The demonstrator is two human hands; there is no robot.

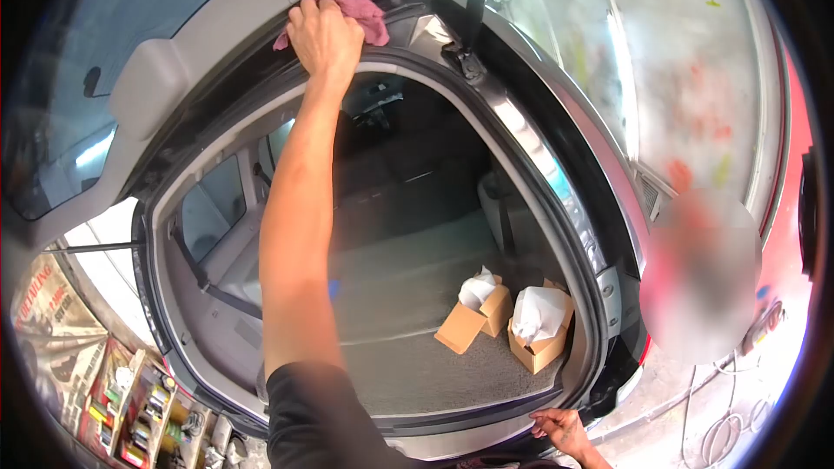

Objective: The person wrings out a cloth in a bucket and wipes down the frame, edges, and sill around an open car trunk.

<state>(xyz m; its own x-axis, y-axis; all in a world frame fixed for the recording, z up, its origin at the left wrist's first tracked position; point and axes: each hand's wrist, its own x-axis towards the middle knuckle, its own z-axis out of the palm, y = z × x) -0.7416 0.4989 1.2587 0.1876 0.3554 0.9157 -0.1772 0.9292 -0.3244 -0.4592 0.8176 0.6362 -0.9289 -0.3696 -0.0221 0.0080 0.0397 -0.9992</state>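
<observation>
My left hand (326, 39) is raised to the upper frame of the car's rear opening. Its fingers are closed on a pink cloth (363, 13), pressed against the dark trim (252, 56) between the raised tailgate (195, 26) and the opening. Down at the lower right, my right hand (563, 431) is beside the rear bumper (469, 443). Its fingers are loosely bent and slightly apart, with nothing visible in them. Whether it touches the bumper I cannot tell.
Two open cardboard boxes (540, 352) with white wrapping sit on the cargo floor (408, 373). Bottles and cans stand on a shelf rack (143, 417) at the lower left. A hose or cable (721, 443) lies on the ground at right. A blurred patch covers something at right.
</observation>
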